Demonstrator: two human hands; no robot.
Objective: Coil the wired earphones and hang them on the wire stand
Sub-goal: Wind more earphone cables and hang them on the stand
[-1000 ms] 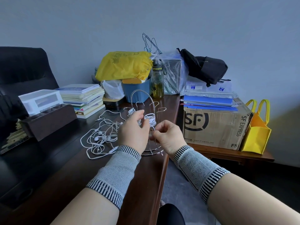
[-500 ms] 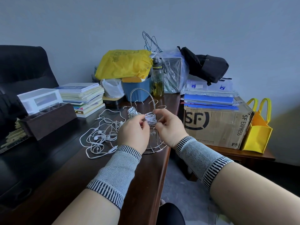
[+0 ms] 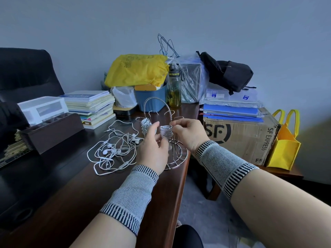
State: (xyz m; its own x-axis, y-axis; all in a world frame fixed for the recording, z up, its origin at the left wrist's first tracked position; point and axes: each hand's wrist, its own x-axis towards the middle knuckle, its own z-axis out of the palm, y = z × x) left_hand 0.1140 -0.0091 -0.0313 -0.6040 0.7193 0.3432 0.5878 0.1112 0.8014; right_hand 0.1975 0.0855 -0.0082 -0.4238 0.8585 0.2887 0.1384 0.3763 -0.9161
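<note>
Both hands pinching coiled earphones [image 3: 165, 131], tight white bundle, w/ wire stand [image 3: 176, 154] behind

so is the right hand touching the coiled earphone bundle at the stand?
Touching. The head view shows the right hand pinching the top of the coiled earphone bundle, no gap visible; the left hand holds its lower part.

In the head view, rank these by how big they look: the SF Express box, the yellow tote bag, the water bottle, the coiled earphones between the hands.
1. SF Express box, largest.
2. Yellow tote bag.
3. Water bottle; it stands farther back, so the gap is unsure.
4. Coiled earphones, smallest, though nearest.
</note>
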